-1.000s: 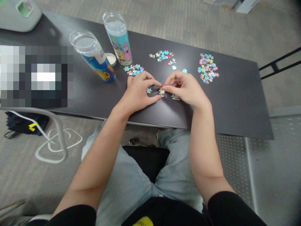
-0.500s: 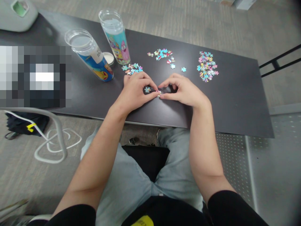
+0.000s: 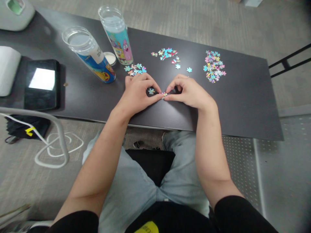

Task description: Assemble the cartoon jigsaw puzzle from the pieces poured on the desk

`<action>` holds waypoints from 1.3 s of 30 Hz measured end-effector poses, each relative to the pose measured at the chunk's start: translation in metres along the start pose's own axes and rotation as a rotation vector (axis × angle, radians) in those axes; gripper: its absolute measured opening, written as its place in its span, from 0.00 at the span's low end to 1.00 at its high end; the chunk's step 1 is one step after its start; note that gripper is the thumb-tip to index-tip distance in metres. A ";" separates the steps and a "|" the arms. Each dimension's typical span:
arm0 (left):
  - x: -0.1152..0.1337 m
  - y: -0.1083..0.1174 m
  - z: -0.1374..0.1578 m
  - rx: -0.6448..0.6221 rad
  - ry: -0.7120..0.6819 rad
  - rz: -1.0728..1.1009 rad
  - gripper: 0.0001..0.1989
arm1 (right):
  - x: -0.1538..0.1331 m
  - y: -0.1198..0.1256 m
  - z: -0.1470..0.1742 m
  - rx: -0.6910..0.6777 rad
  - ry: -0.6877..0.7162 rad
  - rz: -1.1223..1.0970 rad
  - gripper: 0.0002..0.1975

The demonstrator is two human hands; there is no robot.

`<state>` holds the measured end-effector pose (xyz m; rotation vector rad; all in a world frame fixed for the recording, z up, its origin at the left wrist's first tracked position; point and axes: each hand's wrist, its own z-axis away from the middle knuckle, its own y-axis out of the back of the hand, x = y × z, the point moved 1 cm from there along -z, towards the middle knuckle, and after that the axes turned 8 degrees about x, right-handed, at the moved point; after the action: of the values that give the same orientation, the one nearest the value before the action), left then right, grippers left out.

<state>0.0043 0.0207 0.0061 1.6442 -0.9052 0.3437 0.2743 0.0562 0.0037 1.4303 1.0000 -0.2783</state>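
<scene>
Between my fingertips, just above or on the dark table, are small jigsaw puzzle pieces [image 3: 164, 94], mostly hidden by the fingers. My left hand [image 3: 139, 92] pinches them from the left with thumb and forefinger. From the right, my right hand [image 3: 190, 92] grips them with thumb and forefinger. A loose teal puzzle piece [image 3: 151, 91] lies under the arch of my left hand. Beyond the left knuckles sits a small heap of puzzle pieces [image 3: 135, 69], partly covered by that hand.
Two clear-topped canisters, one blue [image 3: 93, 63] and one pink and teal [image 3: 119, 42], stand at left by a round lid [image 3: 110, 58]. More puzzle piles lie at the back [image 3: 167, 54] and right [image 3: 214, 66]. A black device [image 3: 42, 85] rests far left on the table [image 3: 247, 97].
My fingertips have shifted slightly around the puzzle pieces, with the right forefinger a little farther from the left one. The view has moved slightly; the piles and canisters stay in place.
</scene>
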 end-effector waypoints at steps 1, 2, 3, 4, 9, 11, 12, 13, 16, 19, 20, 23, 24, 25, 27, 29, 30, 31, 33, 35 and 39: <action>0.000 0.000 0.000 0.002 0.004 -0.002 0.06 | 0.000 0.000 0.000 0.002 -0.004 0.000 0.13; 0.001 -0.001 0.000 0.002 0.009 -0.003 0.06 | -0.001 0.000 0.000 0.002 -0.007 -0.001 0.14; 0.001 -0.001 0.000 0.002 0.015 -0.004 0.06 | -0.001 0.000 0.000 0.002 -0.009 0.000 0.15; 0.002 -0.001 -0.001 -0.001 0.021 -0.005 0.06 | -0.001 0.000 0.000 0.002 -0.011 0.001 0.15; 0.004 -0.002 -0.002 -0.009 0.044 -0.011 0.06 | -0.003 0.002 0.001 0.000 -0.021 0.012 0.13; 0.005 -0.002 -0.002 -0.014 0.048 -0.015 0.06 | -0.004 0.002 0.001 0.000 -0.018 0.010 0.14; 0.004 -0.002 -0.002 -0.019 0.049 -0.015 0.06 | -0.004 0.002 0.001 0.002 -0.016 0.008 0.15; 0.004 -0.002 -0.002 -0.023 0.050 -0.015 0.06 | -0.005 0.001 0.001 0.004 -0.015 0.007 0.17; 0.004 -0.002 -0.002 -0.028 0.044 -0.014 0.06 | -0.005 0.000 0.000 0.008 -0.016 0.000 0.19; 0.005 -0.003 -0.002 -0.020 0.041 -0.013 0.05 | -0.004 0.009 0.004 0.023 -0.046 -0.024 0.17; 0.005 -0.003 -0.003 -0.016 0.041 -0.012 0.05 | -0.003 0.015 0.007 0.038 -0.062 -0.028 0.17; 0.005 -0.005 -0.003 -0.003 0.042 -0.006 0.05 | 0.003 0.037 0.019 0.081 -0.095 -0.006 0.18; 0.005 -0.005 -0.003 -0.003 0.042 -0.004 0.06 | 0.006 0.043 0.023 0.077 -0.100 0.004 0.18; 0.005 -0.006 -0.003 -0.007 0.043 -0.002 0.06 | 0.008 0.048 0.027 0.065 -0.107 0.009 0.18; 0.005 -0.007 -0.004 -0.017 0.044 -0.001 0.06 | 0.012 0.052 0.031 0.039 -0.115 0.003 0.19; 0.004 -0.008 -0.005 -0.027 0.043 0.000 0.07 | 0.014 0.050 0.031 0.012 -0.111 -0.008 0.18; 0.005 -0.009 -0.005 -0.029 0.042 0.001 0.07 | 0.014 0.047 0.030 -0.001 -0.105 -0.011 0.17; 0.005 -0.009 -0.005 -0.030 0.041 0.002 0.07 | 0.014 0.044 0.029 -0.012 -0.100 -0.013 0.16; 0.006 -0.010 -0.005 -0.033 0.041 0.001 0.06 | 0.012 0.040 0.026 -0.022 -0.092 -0.022 0.15; 0.008 -0.011 -0.005 -0.035 0.037 -0.001 0.06 | 0.010 0.037 0.024 -0.019 -0.086 -0.036 0.15; 0.013 -0.014 -0.005 -0.034 0.025 -0.005 0.06 | 0.008 0.035 0.023 -0.010 -0.084 -0.055 0.17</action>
<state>0.0240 0.0212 0.0060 1.6071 -0.8834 0.3427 0.3127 0.0453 0.0183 1.3725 0.9714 -0.3707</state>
